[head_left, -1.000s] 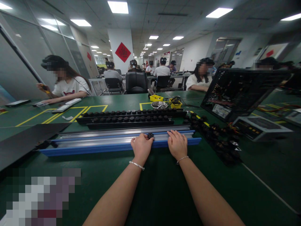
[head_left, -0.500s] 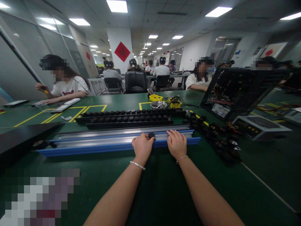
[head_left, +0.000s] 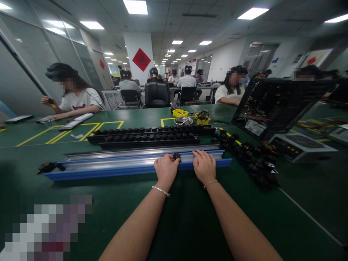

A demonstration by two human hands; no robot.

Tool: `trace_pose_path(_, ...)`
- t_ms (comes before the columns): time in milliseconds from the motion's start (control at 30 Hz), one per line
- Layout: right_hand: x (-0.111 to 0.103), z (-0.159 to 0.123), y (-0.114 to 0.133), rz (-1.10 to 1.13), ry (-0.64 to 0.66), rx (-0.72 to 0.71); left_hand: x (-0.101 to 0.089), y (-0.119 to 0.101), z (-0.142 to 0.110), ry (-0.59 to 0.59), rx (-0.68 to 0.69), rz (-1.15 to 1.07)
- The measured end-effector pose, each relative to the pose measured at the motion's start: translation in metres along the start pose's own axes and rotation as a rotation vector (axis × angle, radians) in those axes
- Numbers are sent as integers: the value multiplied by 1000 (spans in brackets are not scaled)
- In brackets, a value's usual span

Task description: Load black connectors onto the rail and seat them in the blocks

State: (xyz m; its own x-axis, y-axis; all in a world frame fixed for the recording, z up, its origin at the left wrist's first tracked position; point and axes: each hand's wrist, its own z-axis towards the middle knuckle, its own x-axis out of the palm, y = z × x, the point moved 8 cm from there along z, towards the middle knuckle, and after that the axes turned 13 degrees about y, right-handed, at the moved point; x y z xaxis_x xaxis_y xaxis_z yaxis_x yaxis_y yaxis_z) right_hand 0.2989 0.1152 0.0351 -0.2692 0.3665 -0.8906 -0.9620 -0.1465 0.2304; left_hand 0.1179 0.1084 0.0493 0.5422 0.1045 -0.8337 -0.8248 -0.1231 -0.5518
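Observation:
A long blue rail (head_left: 108,174) with a shiny metal channel lies across the green table in front of me. My left hand (head_left: 166,169) is closed in a pinch on a small black part (head_left: 177,157), which sits in the channel. The fingertips partly hide that part. To its right, my right hand (head_left: 204,166) grips the rail, its fingers bent over the channel and its palm against the near wall. At the rail's left end is a black clip-like piece (head_left: 51,167).
Behind the rail lie black strips (head_left: 152,137) bearing rows of small black parts. A pile of similar parts (head_left: 254,159) spreads to the right, near a power supply (head_left: 301,146) and an open computer case (head_left: 280,105). Yellow trays (head_left: 180,113) and a metal dish (head_left: 183,121) stand farther back.
My left hand and the small black part have shifted slightly right along the rail. My right hand has stayed put. A large dark shape at the left edge is gone from view.

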Motion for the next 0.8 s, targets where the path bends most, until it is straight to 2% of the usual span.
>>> trace_pose_path(800,0,0,0,40,2,1,10,-20,-3,30,65,9)
